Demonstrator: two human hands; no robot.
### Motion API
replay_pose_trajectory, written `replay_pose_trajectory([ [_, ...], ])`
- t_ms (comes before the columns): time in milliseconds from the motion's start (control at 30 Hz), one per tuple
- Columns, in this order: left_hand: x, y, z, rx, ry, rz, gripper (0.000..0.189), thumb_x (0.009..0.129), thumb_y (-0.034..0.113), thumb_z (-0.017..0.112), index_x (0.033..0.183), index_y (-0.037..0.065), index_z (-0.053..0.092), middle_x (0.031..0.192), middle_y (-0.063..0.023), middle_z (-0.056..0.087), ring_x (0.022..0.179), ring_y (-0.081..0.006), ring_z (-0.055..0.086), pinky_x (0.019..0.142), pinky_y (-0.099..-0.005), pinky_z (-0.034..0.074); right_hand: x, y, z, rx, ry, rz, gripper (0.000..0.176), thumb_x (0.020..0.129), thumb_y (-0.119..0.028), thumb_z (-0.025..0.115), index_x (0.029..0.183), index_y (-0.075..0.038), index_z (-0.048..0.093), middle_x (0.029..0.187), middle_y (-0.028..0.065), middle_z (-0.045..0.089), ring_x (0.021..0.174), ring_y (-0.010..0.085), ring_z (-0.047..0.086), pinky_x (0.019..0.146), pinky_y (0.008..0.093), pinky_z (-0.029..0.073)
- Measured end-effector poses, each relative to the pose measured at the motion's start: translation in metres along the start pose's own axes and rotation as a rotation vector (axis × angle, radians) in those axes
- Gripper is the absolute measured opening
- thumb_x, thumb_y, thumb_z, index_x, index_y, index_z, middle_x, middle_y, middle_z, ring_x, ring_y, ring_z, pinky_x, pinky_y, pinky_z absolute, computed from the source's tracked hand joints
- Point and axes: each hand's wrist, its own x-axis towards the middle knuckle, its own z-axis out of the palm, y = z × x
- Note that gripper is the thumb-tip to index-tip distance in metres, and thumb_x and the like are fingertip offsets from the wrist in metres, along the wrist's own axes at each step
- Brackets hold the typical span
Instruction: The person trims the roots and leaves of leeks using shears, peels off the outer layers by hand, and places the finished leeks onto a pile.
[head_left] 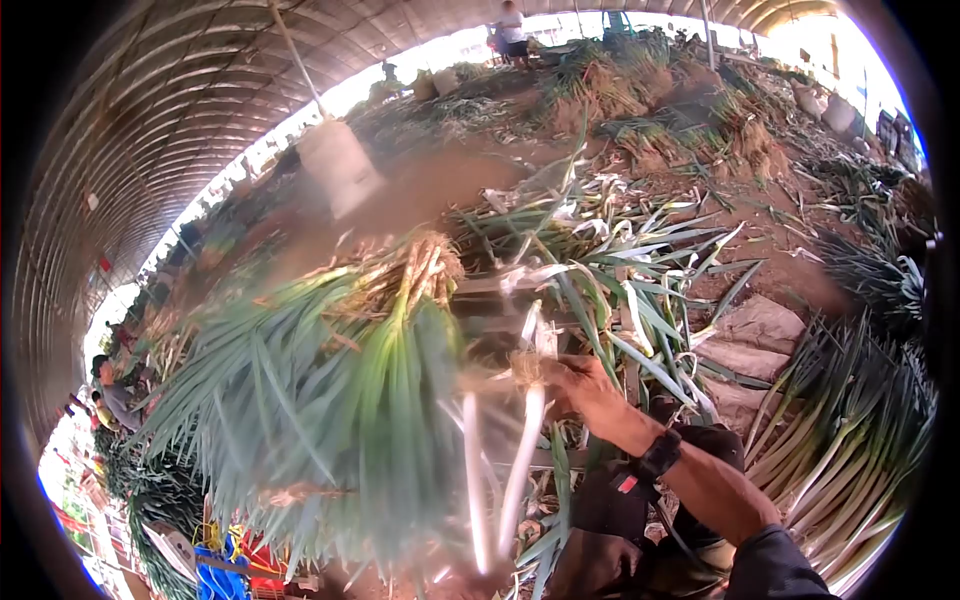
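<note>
My right hand [590,392], with a dark watch on its wrist, reaches in from the lower right. Its fingers are closed at the root end of a leek [522,470], whose long white shaft slants downward. Beside it a second white leek shaft [475,485] hangs nearly parallel; blur hides what supports it. Just left lies a big heap of leeks [330,400], green leaves fanned toward me and brown roots at the top. My left hand does not show.
Loose leaves and peelings [640,300] litter the ground ahead. More leeks [850,420] are piled at right. A whitish post base [338,168] stands ahead, with further heaps [690,120] behind it. Other people [118,395] are at left and at the far end [512,35].
</note>
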Motion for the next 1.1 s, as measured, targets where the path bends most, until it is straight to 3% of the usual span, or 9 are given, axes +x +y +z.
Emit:
replay_pose_trajectory([
  [133,-0.001,0.001,0.005,0.01,-0.005,0.012,0.033,0.099,0.018,0.058,0.128,0.003,0.054,0.109,-0.0151,0.057,0.078,-0.0264,0.064,0.066,-0.0388,0.052,0.001,0.021,0.003,-0.35,0.117,-0.59,0.031,0.1,-0.021,0.061,0.12,0.003,0.063,0.085,0.0067,0.069,0.066,0.0105,0.063,0.056,0.0263,0.05],
  [200,-0.001,0.001,0.007,0.017,-0.003,0.019,0.033,0.099,0.018,0.057,0.129,0.003,0.054,0.11,-0.0154,0.057,0.079,-0.0268,0.064,0.067,-0.0391,0.052,-0.013,0.012,-0.002,0.132,0.033,-0.076,0.039,0.099,-0.014,0.061,0.133,0.003,0.056,0.095,0.0102,0.073,0.071,0.0119,0.066,0.06,0.0248,0.053],
  [267,-0.002,0.001,0.009,0.017,-0.002,0.026,0.034,0.099,0.017,0.057,0.13,0.003,0.053,0.111,-0.0157,0.057,0.079,-0.0272,0.064,0.067,-0.0393,0.052,0.004,0.026,-0.022,-0.601,-0.019,-0.792,0.032,0.095,-0.014,0.064,0.122,0.002,0.063,0.09,0.0084,0.072,0.065,0.0104,0.064,0.052,0.0244,0.051],
  [333,-0.003,0.001,0.012,0.019,-0.004,0.031,0.035,0.099,0.017,0.057,0.131,0.003,0.052,0.113,-0.016,0.056,0.08,-0.0275,0.064,0.067,-0.0396,0.052,0.009,0.009,-0.042,-0.667,0.068,-0.664,0.023,0.092,-0.013,0.067,0.112,0.0,0.068,0.086,0.0085,0.07,0.065,0.0146,0.063,0.051,0.0266,0.049],
  [400,-0.005,0.002,0.013,0.019,0.001,0.033,0.035,0.099,0.017,0.056,0.132,0.003,0.052,0.114,-0.0163,0.056,0.08,-0.0279,0.064,0.068,-0.0398,0.052,-0.008,-0.032,-0.042,-0.071,0.252,-0.049,0.015,0.093,-0.019,0.071,0.096,-0.004,0.068,0.074,0.0067,0.064,0.056,0.0146,0.058,0.046,0.0275,0.044],
  [767,-0.014,0.0,0.021,0.052,0.009,0.06,0.04,0.1,0.015,0.055,0.138,0.004,0.048,0.122,-0.018,0.055,0.083,-0.03,0.065,0.07,-0.0412,0.053,0.01,-0.121,-0.048,0.041,0.422,-0.734,0.03,0.1,-0.03,0.064,0.101,0.0,0.066,0.073,0.0078,0.066,0.056,0.0117,0.058,0.051,0.0265,0.046],
  [833,-0.015,-0.001,0.021,0.057,0.012,0.07,0.041,0.1,0.014,0.054,0.139,0.004,0.048,0.124,-0.0183,0.055,0.084,-0.0304,0.065,0.071,-0.0415,0.054,0.013,-0.126,-0.048,-0.187,0.372,-0.682,0.034,0.1,-0.031,0.063,0.119,-0.003,0.062,0.084,0.0117,0.069,0.062,0.0155,0.062,0.055,0.0274,0.049],
  [933,-0.018,-0.003,0.021,0.068,0.011,0.084,0.042,0.1,0.014,0.054,0.14,0.004,0.047,0.126,-0.0188,0.054,0.085,-0.031,0.065,0.071,-0.0419,0.054,0.029,-0.089,-0.068,-1.82,0.001,-0.305,0.061,0.096,-0.031,0.064,0.146,-0.007,0.04,0.098,0.0163,0.066,0.066,0.0219,0.065,0.058,0.0293,0.056],
  [1100,-0.025,-0.006,0.027,0.111,0.017,0.119,0.044,0.1,0.013,0.053,0.143,0.004,0.045,0.129,-0.0195,0.054,0.086,-0.0319,0.065,0.073,-0.0425,0.054,0.012,-0.042,-0.03,-1.737,-0.227,-0.386,0.033,0.095,-0.028,0.066,0.118,-0.004,0.061,0.085,0.0094,0.062,0.055,0.0156,0.054,0.049,0.0331,0.054],
])
